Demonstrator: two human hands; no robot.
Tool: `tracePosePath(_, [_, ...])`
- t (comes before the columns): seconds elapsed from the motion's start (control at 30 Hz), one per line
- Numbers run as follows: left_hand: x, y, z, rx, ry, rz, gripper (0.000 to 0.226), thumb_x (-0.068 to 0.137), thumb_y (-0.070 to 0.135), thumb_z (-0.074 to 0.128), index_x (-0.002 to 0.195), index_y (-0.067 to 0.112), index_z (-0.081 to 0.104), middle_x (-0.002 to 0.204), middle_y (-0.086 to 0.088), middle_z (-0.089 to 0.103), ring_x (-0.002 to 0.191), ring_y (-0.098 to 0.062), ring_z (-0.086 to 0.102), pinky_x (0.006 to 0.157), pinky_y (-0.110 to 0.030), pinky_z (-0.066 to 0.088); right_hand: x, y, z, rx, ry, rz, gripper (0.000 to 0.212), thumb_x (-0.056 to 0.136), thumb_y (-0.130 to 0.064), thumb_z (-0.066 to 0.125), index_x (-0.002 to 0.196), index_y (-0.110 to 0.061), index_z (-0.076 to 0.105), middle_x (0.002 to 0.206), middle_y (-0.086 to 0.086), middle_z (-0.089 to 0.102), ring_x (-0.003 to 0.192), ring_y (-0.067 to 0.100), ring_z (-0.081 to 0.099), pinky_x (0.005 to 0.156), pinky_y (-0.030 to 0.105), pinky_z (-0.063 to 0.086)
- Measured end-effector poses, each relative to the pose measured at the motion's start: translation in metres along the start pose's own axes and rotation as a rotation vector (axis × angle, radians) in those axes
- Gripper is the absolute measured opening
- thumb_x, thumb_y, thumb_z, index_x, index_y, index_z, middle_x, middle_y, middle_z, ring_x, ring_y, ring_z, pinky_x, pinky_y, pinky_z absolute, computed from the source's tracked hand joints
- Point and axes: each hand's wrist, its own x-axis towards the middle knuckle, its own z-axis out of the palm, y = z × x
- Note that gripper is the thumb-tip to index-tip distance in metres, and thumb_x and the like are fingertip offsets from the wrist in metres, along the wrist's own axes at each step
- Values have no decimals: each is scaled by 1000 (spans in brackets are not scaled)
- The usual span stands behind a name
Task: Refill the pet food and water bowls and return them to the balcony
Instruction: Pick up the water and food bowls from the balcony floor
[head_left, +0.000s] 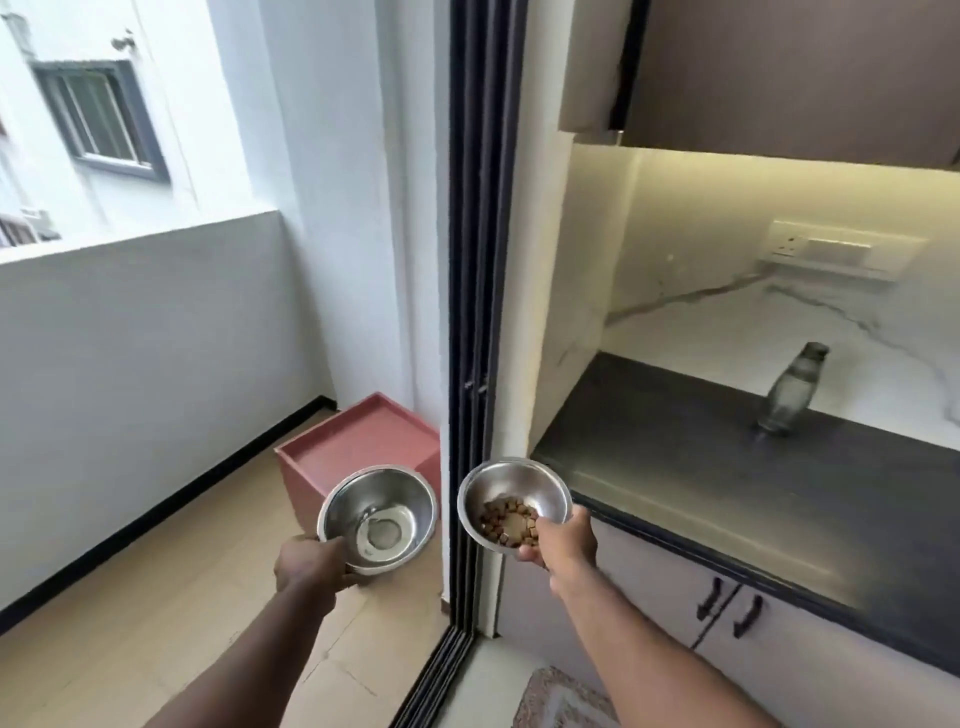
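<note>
Two steel bowls are held out in front of me at the balcony doorway. My left hand (311, 564) grips the near rim of the water bowl (384, 512), which shows a shiny pool at its bottom. My right hand (563, 538) grips the near rim of the food bowl (511, 488), which holds brown kibble (508, 522) heaped at its lower side. Both bowls tilt slightly toward me. Beyond the left bowl, a pink box-shaped stand (363, 439) sits on the balcony floor against the white pillar.
The dark sliding-door frame (475, 312) runs top to bottom between the bowls. To the right is a dark kitchen counter (727, 467) with a grey water bottle (792, 392), cabinets below. The balcony has a white parapet wall (156, 364) and a beige tiled floor (182, 623). A mat (561, 701) lies by the threshold.
</note>
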Motion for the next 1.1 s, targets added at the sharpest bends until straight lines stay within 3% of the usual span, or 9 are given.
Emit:
tracePosePath(0.07, [-20,3,29,34,-46,34,10,69,-5,65,78,-2,69,58,-19,71,45,-35,71,51,-47,63,4,-1,-38,20,73,-2,36,93,-4,52,127,-15,47,110,13,61,44,26,69,43,29,56])
tracePosePath(0.17, [-52,11,75,113,-144,98,7,74,-4,67,75,2,70,42,-8,65,34,-25,65,32,-31,52,14,0,-93,75,172,8,32,93,-3,53,122,-15,50,112,13,60,43,26,68,41,27,54])
tracePosePath(0.3, [-87,17,144,144,-270,110,18,70,-8,71,87,-3,69,66,-21,73,49,-33,73,49,-42,62,32,4,-162,134,278,31,37,94,-4,57,129,-13,48,119,15,58,40,22,67,38,25,52])
tracePosePath(0.37, [-102,19,183,163,-302,124,11,72,-8,71,81,-5,67,54,-16,69,43,-29,70,46,-43,61,44,4,-198,143,324,38,38,96,-6,57,132,-14,45,120,16,60,41,22,69,34,22,48])
tracePosePath(0.53, [-140,24,276,181,-394,133,10,76,-9,67,78,1,63,53,-13,69,44,-32,71,70,-62,62,82,-2,-278,193,419,48,35,98,-7,57,129,-12,43,110,16,61,41,23,69,32,23,47])
tracePosePath(0.6, [-147,27,311,202,-430,145,11,81,-7,62,80,4,59,49,-10,68,46,-32,71,74,-63,61,98,-4,-304,204,442,50,33,98,-6,57,127,-13,43,99,11,58,42,25,69,33,23,49])
tracePosePath(0.7, [-149,32,352,252,-466,139,7,87,3,58,88,0,65,64,-19,75,58,-36,76,82,-57,62,121,-3,-332,222,476,68,30,99,-7,58,124,-15,43,98,11,57,43,25,70,37,25,52])
tracePosePath(0.87, [-145,47,400,330,-415,197,12,83,7,75,90,0,68,75,-18,75,58,-32,76,66,-52,65,158,-2,-352,238,496,133,29,100,-11,61,122,-11,42,95,14,59,50,28,73,40,25,54])
tracePosePath(1.1, [-121,74,459,324,-471,145,21,85,2,77,102,1,64,89,-20,70,69,-35,75,59,-45,66,211,-15,-345,247,463,179,29,102,-14,60,121,-13,39,97,15,59,55,27,75,41,22,53])
